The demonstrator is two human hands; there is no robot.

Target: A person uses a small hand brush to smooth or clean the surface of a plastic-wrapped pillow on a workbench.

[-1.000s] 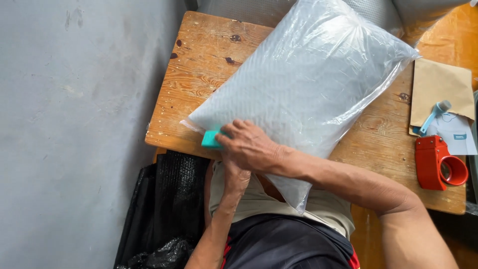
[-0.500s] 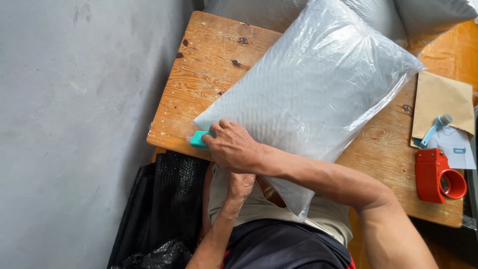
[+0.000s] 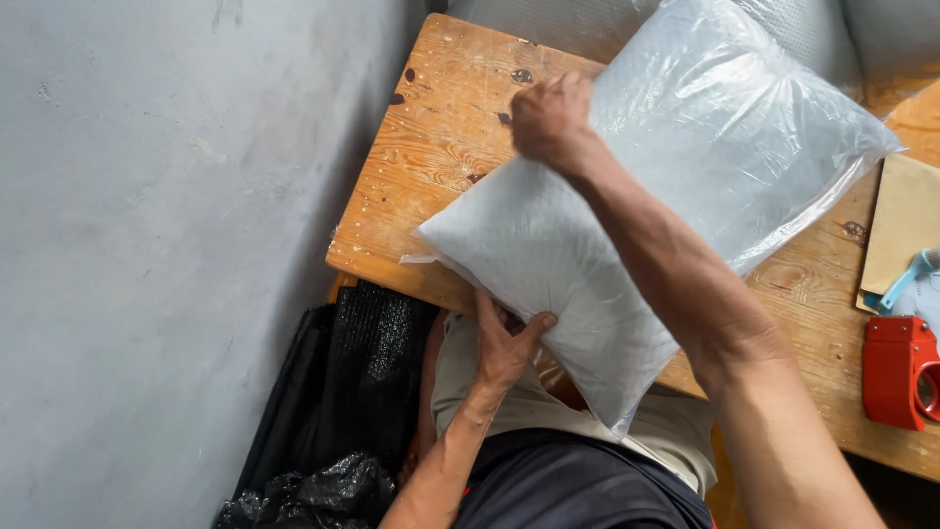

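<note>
Table [image 3: 431,147]: bare worn wood with dark knots, set against a grey wall [image 3: 157,245]. You stand at its near edge.

Bag [image 3: 666,196]: large clear plastic sack, stuffed full and pillow-like with pale, fine-textured fill. It lies diagonally across the table, one corner overhanging the near edge toward your waist, the far end reaching the far right side. Skin is glossy and creased, drawn taut over the bulge; a thin flat flap sticks out at the near-left corner.

Black plastic [image 3: 333,411]: crumpled, on the floor by the table's near-left corner.

Right hand [image 3: 551,118]: clenched into a fist at the bag's far-left edge; blurred, so you cannot tell whether it pinches film or holds anything.

Left hand [image 3: 504,343]: fingers spread, grasping the bag's underside where it hangs over the near edge.

Red tape dispenser [image 3: 899,370]: at the table's right edge, well apart from both hands. Brown envelope [image 3: 906,225] and a blue-handled tool [image 3: 906,279] lie beyond it.

Step, as judged: handling the packed bag along its left edge, propped from below. Next move likely calls for a steady left-hand support so the overhanging corner does not slide off.
</note>
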